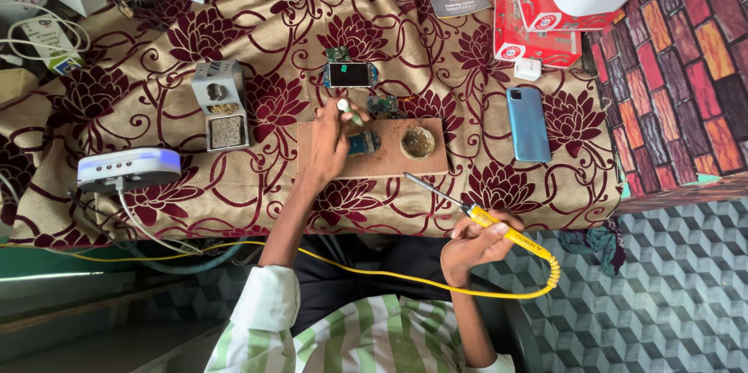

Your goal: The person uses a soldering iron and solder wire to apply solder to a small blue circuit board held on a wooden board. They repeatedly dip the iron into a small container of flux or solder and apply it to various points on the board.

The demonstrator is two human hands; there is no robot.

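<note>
Soldering under way: left hand (327, 143) pinches a small tool (348, 110) over the wooden board (389, 156) mid-tabletop; right hand (477, 242), closed round the soldering iron (467, 213), must bring its tip in.

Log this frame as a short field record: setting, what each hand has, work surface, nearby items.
setting: table under a maroon floral cloth, seen from above
left hand: on the wooden board, pinching a slim white-tipped tool over a small circuit board
right hand: grips a yellow soldering iron, tip off the board's front edge
on board: round tin
nearby: blue phone face down, grey iron stand, red boxes, white device with blue light
</note>
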